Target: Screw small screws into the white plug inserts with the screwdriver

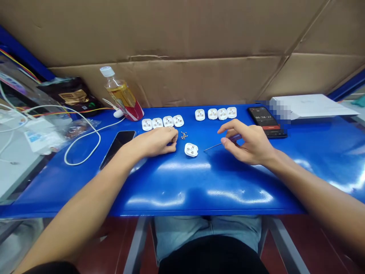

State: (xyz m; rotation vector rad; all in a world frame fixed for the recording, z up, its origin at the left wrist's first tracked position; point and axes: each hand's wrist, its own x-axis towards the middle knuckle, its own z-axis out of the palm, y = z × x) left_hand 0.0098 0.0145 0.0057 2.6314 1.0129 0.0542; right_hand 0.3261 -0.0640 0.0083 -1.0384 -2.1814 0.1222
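Observation:
My right hand point(248, 142) grips a screwdriver point(213, 147) by its purple handle, the thin shaft slanting down to the left. Its tip lies just right of a white plastic plug part point(191, 150) with metal pieces in it, which rests alone on the blue table. Left of that part, my left hand point(164, 140) lies low over the table with its fingers curled closed; whatever is in them, if anything, is hidden. Beside its fingertips is a small pile of screws point(184, 135).
Similar white plug parts stand in two rows behind, a left row point(162, 122) and a right row point(218, 113). A drink bottle point(125, 97), a white cable point(82, 163) and a dark phone point(117, 146) are leftward. A phone showing a timer point(264, 118) and a white box point(316, 105) lie rightward.

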